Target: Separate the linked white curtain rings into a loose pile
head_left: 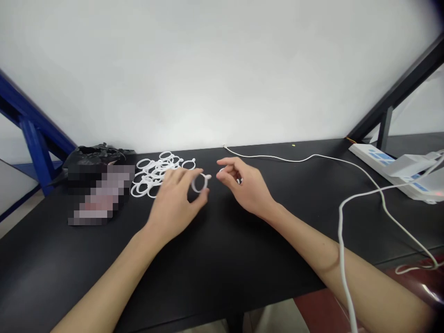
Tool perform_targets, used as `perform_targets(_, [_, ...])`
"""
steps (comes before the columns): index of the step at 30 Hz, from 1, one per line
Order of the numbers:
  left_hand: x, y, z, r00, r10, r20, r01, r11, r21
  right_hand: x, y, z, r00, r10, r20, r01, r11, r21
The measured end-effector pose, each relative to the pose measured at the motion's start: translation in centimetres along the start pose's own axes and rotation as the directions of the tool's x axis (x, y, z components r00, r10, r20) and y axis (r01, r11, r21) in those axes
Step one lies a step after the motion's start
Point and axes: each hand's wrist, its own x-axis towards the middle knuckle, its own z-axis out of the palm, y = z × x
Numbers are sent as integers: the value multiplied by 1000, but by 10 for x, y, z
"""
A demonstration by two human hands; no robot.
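A white plastic ring with a small knob on its rim [199, 190], like a curtain ring, stands upright between the thumb and fingers of my left hand [175, 199]. To the right of it, across a short gap, my right hand [244, 182] hovers over the table with curled fingers. Small white bits show at its fingertips and below its palm, but the hand hides most of what they belong to. Behind my left hand lies a loose pile of similar white rings [147, 179], overlapping one another; my fingers cover part of the pile.
A crumpled black plastic bag [93, 157] lies at the back left, beside a pixelated patch. A white cable [298, 160] crosses the black table [222, 273] to the right; another loops over my right forearm. A white device with blue labels [381, 159] sits at the right.
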Motion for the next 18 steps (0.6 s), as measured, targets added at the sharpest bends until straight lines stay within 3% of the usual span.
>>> perform_targets(2, [2, -13, -4, 994, -56, -97, 72, 983, 167, 4, 8, -6, 997, 2, -83, -15, 988, -155])
perform_targets(5, [1, -31, -9, 983, -137, -120, 168, 936, 310, 8, 22, -15, 994, 16, -112, -65, 895, -442])
perform_targets(7, [0, -38, -10, 979, -165, -121, 198, 920, 339, 9, 29, -18, 992, 87, -89, -122, 830, -545])
perform_targets(11, [-3, -40, -9, 975, -207, -87, 224, 912, 343, 8, 34, -18, 976, 218, -1, -171, 764, -622])
perform_targets(18, [-3, -28, -5, 974, -226, 9, 202, 888, 413, 7, 30, -16, 974, 225, 39, -145, 742, -655])
